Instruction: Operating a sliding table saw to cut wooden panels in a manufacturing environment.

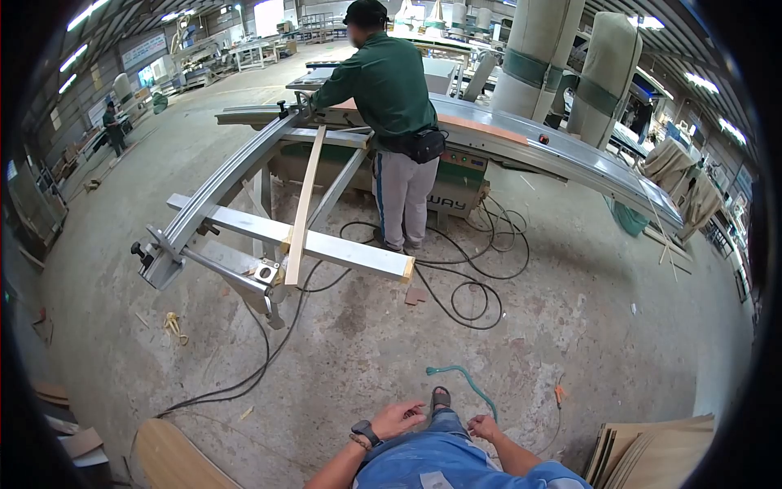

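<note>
My left hand [397, 418] is over my lap, with a dark watch on the wrist. Its fingers point to the right, a little bent and apart, and I see nothing in them. My right hand [485, 429] hangs beside my right thigh with curled fingers; whatever they may hold is hidden. A teal hose [467, 377] on the floor runs toward that hand and drops from sight beside it; I cannot tell if they touch. My sandalled foot [441, 398] shows between the hands.
A co-worker in a green shirt [391, 94] leans over a long sliding-table saw [562, 147]. A wooden strip [307, 204] lies across its metal side frame [342, 249]. Black cables [456, 306] loop over the floor. Stacked boards [652, 452] stand at lower right, a curved panel [175, 456] at lower left.
</note>
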`<state>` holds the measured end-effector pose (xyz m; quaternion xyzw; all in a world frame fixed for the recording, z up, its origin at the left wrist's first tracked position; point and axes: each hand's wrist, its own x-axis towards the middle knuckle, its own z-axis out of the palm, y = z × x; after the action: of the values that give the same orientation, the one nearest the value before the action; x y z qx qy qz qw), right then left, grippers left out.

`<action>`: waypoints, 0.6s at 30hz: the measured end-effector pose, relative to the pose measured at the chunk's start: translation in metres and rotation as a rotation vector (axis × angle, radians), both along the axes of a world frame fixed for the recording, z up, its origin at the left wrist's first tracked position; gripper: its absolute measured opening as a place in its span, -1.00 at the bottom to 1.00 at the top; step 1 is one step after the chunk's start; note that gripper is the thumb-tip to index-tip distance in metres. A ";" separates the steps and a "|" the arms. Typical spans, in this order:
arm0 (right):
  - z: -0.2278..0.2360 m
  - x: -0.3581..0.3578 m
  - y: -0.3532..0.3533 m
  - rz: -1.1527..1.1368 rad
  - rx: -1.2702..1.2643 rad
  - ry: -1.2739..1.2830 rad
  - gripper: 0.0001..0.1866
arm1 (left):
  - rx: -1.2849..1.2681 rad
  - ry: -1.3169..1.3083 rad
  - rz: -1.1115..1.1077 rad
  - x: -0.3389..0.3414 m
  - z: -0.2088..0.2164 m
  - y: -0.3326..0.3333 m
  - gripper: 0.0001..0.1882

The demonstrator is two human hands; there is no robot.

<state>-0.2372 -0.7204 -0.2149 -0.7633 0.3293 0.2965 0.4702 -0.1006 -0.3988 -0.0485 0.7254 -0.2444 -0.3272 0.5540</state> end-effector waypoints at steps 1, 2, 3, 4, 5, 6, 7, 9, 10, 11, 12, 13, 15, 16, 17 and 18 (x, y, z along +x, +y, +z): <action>0.000 0.000 0.000 -0.012 -0.005 -0.005 -0.70 | -0.003 0.001 -0.001 0.000 0.000 0.000 -0.58; -0.001 0.000 -0.001 -0.024 -0.009 -0.011 -0.70 | -0.006 0.001 -0.002 0.000 0.000 0.000 -0.58; -0.003 0.000 -0.001 -0.024 -0.008 -0.010 -0.70 | -0.006 0.002 -0.002 0.000 -0.001 -0.001 -0.58; -0.004 0.000 -0.002 -0.006 -0.019 -0.017 -0.70 | -0.008 0.000 -0.005 0.000 -0.001 -0.001 -0.58; -0.005 0.000 -0.002 0.011 -0.029 -0.025 -0.69 | -0.009 -0.002 -0.007 0.000 -0.002 -0.001 -0.58; -0.006 0.000 -0.002 0.011 -0.028 -0.025 -0.69 | -0.009 -0.002 -0.008 -0.001 -0.003 -0.002 -0.58; -0.007 -0.001 -0.003 0.019 -0.029 -0.030 -0.69 | -0.021 -0.004 0.000 -0.001 -0.003 -0.003 -0.58; -0.005 -0.001 -0.004 0.026 -0.029 -0.036 -0.68 | -0.032 -0.007 0.008 -0.003 -0.006 -0.006 -0.57; -0.005 0.000 -0.005 0.033 -0.034 -0.028 -0.69 | -0.032 -0.009 0.010 -0.003 -0.009 -0.008 -0.57; -0.006 -0.002 -0.007 0.036 -0.039 -0.020 -0.69 | -0.032 -0.012 0.009 -0.004 -0.011 -0.010 -0.57; -0.011 -0.004 -0.010 0.033 -0.038 -0.020 -0.69 | -0.031 -0.012 0.006 -0.005 -0.013 -0.013 -0.57; -0.015 -0.006 -0.013 0.044 -0.037 -0.031 -0.69 | -0.040 -0.003 0.007 -0.005 -0.015 -0.015 -0.57; -0.018 -0.008 -0.019 0.054 -0.032 -0.042 -0.69 | -0.044 0.006 0.007 -0.008 -0.018 -0.021 -0.56; -0.019 -0.009 -0.022 0.054 -0.035 -0.038 -0.69 | -0.047 0.005 0.020 -0.010 -0.020 -0.024 -0.56; -0.021 -0.012 -0.025 0.049 -0.037 -0.034 -0.69 | -0.049 0.003 0.029 -0.010 -0.019 -0.028 -0.56; -0.023 -0.013 -0.030 0.040 -0.033 -0.035 -0.69 | -0.045 0.002 0.020 -0.011 -0.018 -0.032 -0.56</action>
<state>-0.2506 -0.7502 -0.2382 -0.7826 0.3105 0.2868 0.4571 -0.1121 -0.4307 -0.0669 0.7149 -0.2437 -0.3170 0.5736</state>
